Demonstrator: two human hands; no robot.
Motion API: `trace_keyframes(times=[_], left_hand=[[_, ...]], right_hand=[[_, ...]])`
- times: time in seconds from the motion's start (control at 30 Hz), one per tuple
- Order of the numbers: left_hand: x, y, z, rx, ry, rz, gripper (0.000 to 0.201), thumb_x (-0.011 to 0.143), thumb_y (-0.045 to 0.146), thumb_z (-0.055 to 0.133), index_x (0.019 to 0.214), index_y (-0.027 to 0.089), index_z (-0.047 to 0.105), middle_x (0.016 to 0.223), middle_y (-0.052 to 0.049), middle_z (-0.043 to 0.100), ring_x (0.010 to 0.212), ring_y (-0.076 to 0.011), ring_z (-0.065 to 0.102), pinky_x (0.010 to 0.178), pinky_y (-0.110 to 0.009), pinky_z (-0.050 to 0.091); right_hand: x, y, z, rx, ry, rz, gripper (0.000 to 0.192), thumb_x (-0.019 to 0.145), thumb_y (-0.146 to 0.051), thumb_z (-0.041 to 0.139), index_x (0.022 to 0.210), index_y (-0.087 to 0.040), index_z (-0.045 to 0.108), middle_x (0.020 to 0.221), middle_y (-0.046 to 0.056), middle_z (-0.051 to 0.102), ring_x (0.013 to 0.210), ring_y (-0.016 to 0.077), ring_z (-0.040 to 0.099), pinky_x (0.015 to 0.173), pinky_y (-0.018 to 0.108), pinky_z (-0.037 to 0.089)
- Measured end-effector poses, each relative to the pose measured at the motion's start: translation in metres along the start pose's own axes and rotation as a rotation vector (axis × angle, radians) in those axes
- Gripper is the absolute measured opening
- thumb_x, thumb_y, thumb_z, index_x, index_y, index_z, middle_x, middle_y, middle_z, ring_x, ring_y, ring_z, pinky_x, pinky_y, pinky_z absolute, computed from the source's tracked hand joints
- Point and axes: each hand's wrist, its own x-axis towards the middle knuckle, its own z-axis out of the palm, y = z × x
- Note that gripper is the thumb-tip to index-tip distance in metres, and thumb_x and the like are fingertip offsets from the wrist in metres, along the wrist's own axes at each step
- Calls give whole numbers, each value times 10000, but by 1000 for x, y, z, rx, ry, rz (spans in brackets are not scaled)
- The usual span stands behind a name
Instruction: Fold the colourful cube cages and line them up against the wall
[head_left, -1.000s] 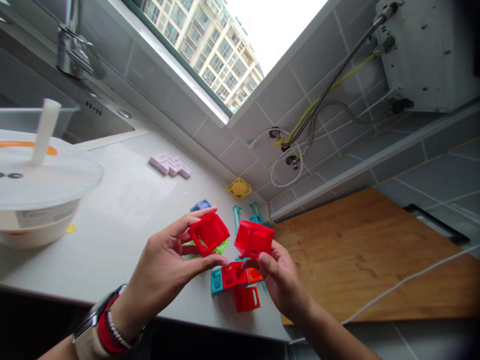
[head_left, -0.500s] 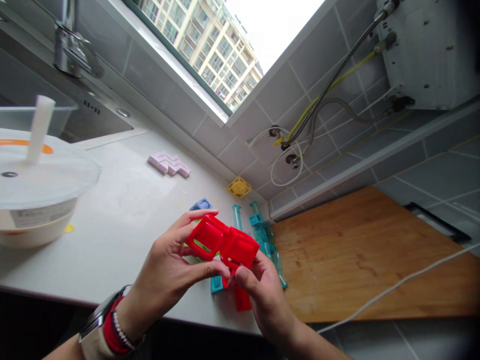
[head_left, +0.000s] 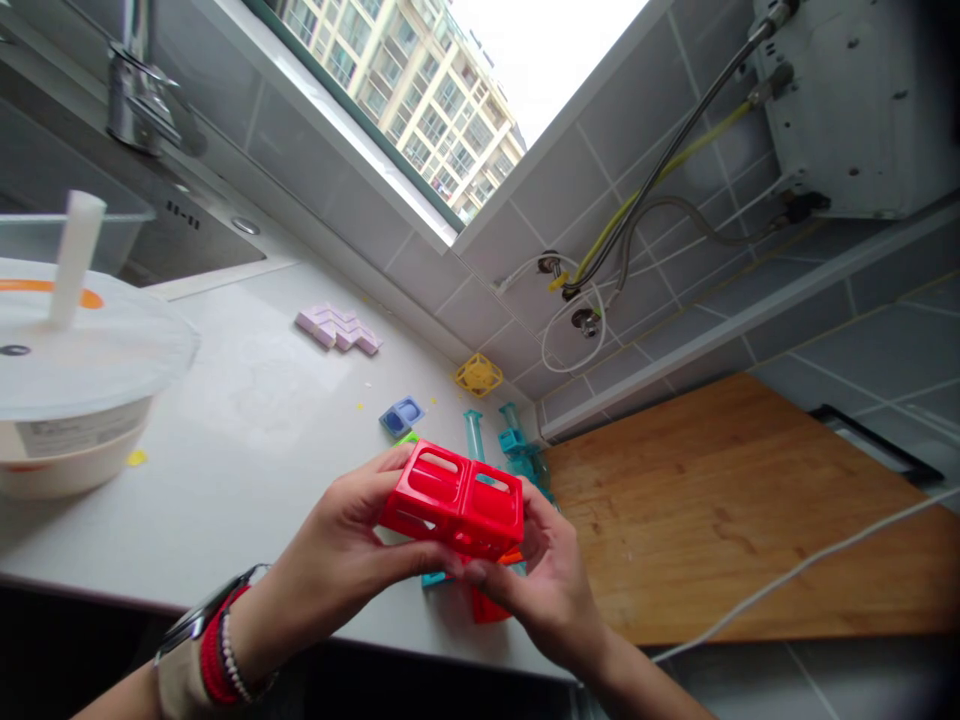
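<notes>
Left hand point(head_left: 352, 545), right hand point(head_left: 551, 580), gripping joined red blocks point(head_left: 454, 498)

Two hands point(head_left: 345, 545) point(head_left: 551, 580), two joined red cubes point(head_left: 454, 497), one yellow piece point(head_left: 478, 375), one blue piece point(head_left: 402, 415), one bowl point(head_left: 67, 400), one board point(head_left: 742, 510).

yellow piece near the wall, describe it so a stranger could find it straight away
Start at the white countertop and follow it to the corner where the grey tiled walls meet, left of the wooden board. The yellow piece lies there alone, a small open lattice frame, the only yellow one, beyond the blue piece.
</notes>
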Motion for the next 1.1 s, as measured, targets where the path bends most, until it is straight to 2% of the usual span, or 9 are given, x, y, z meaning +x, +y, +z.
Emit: trace_keyframes(times=[0.1, 0.2, 0.43, 0.57, 0.73, 0.83, 0.97, 1.03, 1.1], left_hand=[[-1, 1, -1, 48, -22, 64, 179, 756, 203, 868, 921, 244, 810, 1066, -49, 737, 1029, -221, 681, 946, -303, 548], [-3, 0, 0, 65, -29, 73, 149, 764, 207, 863, 903, 230, 816, 1069, -70, 723, 1013, -224, 673, 915, -310, 559], [0, 4, -1, 85, -116, 101, 223, 724, 257, 893, 933, 219, 824, 1072, -103, 720, 1041, -259, 665, 913, -350, 579], [1, 7, 0, 93, -131, 102, 181, 734, 260, 885, 904, 227, 832, 1071, -100, 733, 1032, -258, 675, 913, -346, 579], [-4, 1, 1, 54, -154, 70, 226, 757, 258, 868, 979, 249, 831, 1129, -106, 729, 1084, -276, 657, 968, -385, 563], [-5, -2, 2, 34, -149, 54, 250, 748, 255, 875, 992, 237, 826, 1129, -104, 734, 1064, -271, 669, 949, -368, 567], [-3, -3, 3, 7, -122, -17, 321, 702, 271, 907, 1003, 220, 809, 1101, -94, 749, 1004, -262, 698, 905, -345, 584], [-2, -4, 4, 18, -82, -67, 339, 731, 283, 887, 1050, 220, 793, 1087, -87, 756, 977, -257, 707, 895, -348, 587], [-3, -4, 4, 39, -60, -102, 353, 780, 313, 846, 1110, 211, 773, 1073, -91, 760, 961, -259, 711, 887, -356, 588]], right_hand=[[-1, -4, -4, -45, -32, -24, 450, 752, -315, 866, 1143, -231, 660, 1111, 75, 674, 1020, 242, 648, 908, 341, 547], [0, -9, -6, -82, -63, -25, 397, 753, -304, 859, 1091, -222, 667, 1015, 54, 663, 926, 214, 643, 850, 316, 552], [-1, -15, -12, -192, -104, -59, 345, 723, -316, 877, 977, -209, 669, 917, 32, 638, 784, 170, 606, 701, 260, 540], [-2, -15, -15, -222, -126, -76, 384, 709, -330, 890, 995, -203, 666, 914, 36, 656, 797, 180, 620, 704, 265, 527], [-1, -14, -19, -270, -140, -111, 373, 685, -344, 906, 939, -197, 675, 868, 21, 649, 742, 164, 590, 675, 261, 492], [0, -13, -20, -233, -145, -90, 428, 682, -378, 911, 1004, -194, 695, 901, 36, 672, 797, 190, 618, 728, 283, 513], [1, -7, -22, -178, -179, -40, 533, 733, -452, 876, 1166, -210, 679, 1061, 78, 693, 959, 241, 658, 857, 331, 541], [1, -2, -24, -198, -138, -41, 687, 745, -449, 870, 1335, -246, 581, 1181, 95, 668, 1028, 256, 661, 891, 357, 554], [1, 2, -25, -292, -65, -120, 879, 729, -395, 890, 1471, -296, 429, 1335, 119, 596, 1117, 277, 641, 920, 396, 562]])
